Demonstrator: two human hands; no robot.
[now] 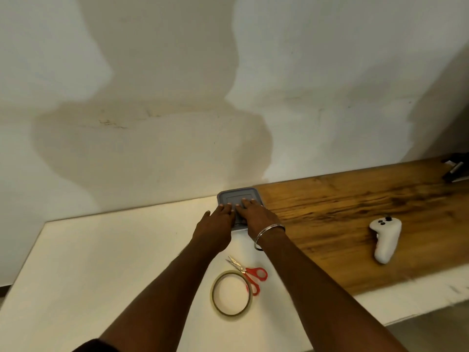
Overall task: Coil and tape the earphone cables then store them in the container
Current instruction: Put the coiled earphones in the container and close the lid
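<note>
I see container lid (pixel 238 196): grey plastic, matt, smooth. White tabletop (pixel 106 255): matt, smooth, looks laminate or painted. Adjoining board (pixel 355 212): wood, dark grain streaks, slight sheen. Scissors (pixel 247 271): bright metal blades, glossy red plastic handles. Tape roll (pixel 231 293): clear glossy film, yellowish tint. Bangle (pixel 269 233) on right wrist: polished metal. Game controller (pixel 385 240): white matt plastic, black buttons. Wall (pixel 177 97): matt paint, scuffed, faintly uneven.

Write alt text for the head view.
Both hands, left hand and right hand, press flat on a grey container lid by the wall. Scissors and a tape roll lie nearer on the white table.
</note>
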